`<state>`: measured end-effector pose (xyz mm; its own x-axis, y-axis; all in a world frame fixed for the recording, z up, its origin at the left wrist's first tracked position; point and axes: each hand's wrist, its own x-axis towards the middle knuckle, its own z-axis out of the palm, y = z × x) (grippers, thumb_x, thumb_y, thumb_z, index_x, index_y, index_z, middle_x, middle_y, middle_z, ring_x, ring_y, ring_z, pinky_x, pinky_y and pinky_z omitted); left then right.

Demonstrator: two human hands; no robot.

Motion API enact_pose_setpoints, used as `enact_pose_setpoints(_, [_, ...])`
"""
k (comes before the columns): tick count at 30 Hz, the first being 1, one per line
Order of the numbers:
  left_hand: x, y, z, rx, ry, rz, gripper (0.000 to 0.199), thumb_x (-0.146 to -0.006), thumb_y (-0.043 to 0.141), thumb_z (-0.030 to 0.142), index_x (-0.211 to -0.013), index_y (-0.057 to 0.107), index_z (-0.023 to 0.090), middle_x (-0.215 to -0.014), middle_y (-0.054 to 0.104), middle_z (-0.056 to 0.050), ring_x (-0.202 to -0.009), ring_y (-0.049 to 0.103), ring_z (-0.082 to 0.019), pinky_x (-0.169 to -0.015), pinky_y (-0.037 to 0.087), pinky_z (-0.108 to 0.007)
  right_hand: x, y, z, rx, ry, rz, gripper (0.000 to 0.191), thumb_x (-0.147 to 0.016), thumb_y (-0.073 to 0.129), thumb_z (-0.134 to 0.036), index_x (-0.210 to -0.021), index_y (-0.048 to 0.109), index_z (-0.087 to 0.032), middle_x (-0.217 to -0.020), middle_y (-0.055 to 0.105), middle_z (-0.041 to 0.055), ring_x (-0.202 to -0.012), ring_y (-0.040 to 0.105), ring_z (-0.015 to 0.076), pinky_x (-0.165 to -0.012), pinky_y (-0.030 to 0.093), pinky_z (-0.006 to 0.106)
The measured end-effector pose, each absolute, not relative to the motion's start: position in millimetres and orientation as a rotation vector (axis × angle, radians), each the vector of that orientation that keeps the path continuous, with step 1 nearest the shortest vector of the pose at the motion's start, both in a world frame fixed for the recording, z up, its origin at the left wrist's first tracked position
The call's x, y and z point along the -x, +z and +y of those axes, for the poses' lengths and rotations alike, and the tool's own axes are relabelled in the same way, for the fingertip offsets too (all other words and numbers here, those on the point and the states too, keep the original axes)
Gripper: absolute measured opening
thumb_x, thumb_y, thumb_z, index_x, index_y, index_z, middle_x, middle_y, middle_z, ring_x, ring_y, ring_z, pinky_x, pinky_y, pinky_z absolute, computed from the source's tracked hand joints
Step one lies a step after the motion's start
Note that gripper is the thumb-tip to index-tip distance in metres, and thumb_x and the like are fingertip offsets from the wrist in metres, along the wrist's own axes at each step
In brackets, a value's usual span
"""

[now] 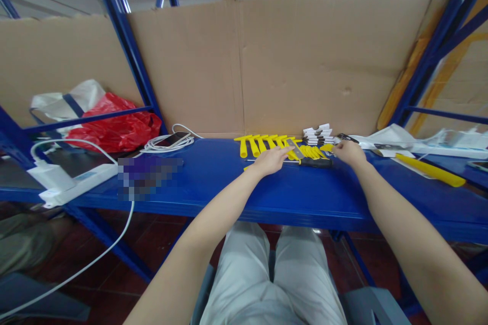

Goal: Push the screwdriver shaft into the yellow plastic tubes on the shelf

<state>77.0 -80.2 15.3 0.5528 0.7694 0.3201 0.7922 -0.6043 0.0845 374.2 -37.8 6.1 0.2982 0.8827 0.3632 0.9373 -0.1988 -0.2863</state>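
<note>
My left hand (271, 160) is closed on a flat grey metal blade (296, 149), which slants over the yellow pieces. Behind it, several yellow T-shaped plastic handles (254, 146) lie in a row. A screwdriver (316, 162) with a black grip lies just in front of the blade, its thin shaft pointing left under my fingers. My right hand (351, 153) is pinched at the end of a small yellow piece (327, 147); the fingertips are partly hidden. Between the hands sits a row of small yellow parts (312, 152). Stacked black-and-white packets (318, 135) stand behind them.
A long yellow handle (430, 169) lies at the right, near white plastic wrapping (396, 136). At the left are a coiled white cable (168, 143), a phone, a power strip (82, 183) and a red bag (118, 122). Cardboard (305, 61) walls off the back of the blue bench (213, 183).
</note>
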Motion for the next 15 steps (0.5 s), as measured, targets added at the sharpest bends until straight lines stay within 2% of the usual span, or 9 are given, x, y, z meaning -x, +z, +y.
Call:
enact_pose_setpoints(7, [-76.4,16.9,-81.6,2.712,-0.497,-1.379,0.049,-0.106,0.038,0.026,-0.153,0.046,0.031,-0.138,0.064,-0.009,-0.126,0.062,-0.023,-0.104,0.049,-0.036,-376.5,5.3,-35.1,1.916,-0.308,-1.458,0.027,-0.083,0.053,-0.031,-0.089,0.075,-0.017,-0.09,0.074,0.0166,-0.09,0.069,0.0313,-0.072,0.05,0.034])
enact_pose_setpoints(15, [-76.0,16.9,-81.4,2.717,-0.507,-1.365,0.049,-0.105,0.039,0.026,-0.153,0.047,0.033,-0.14,0.064,-0.009,-0.126,0.062,-0.024,-0.103,0.05,-0.036,-375.6,3.0,-32.3,1.873,-0.313,-1.467,0.029,-0.083,0.054,-0.032,-0.094,0.075,-0.017,-0.092,0.075,0.0164,-0.094,0.069,0.0317,-0.076,0.051,0.035])
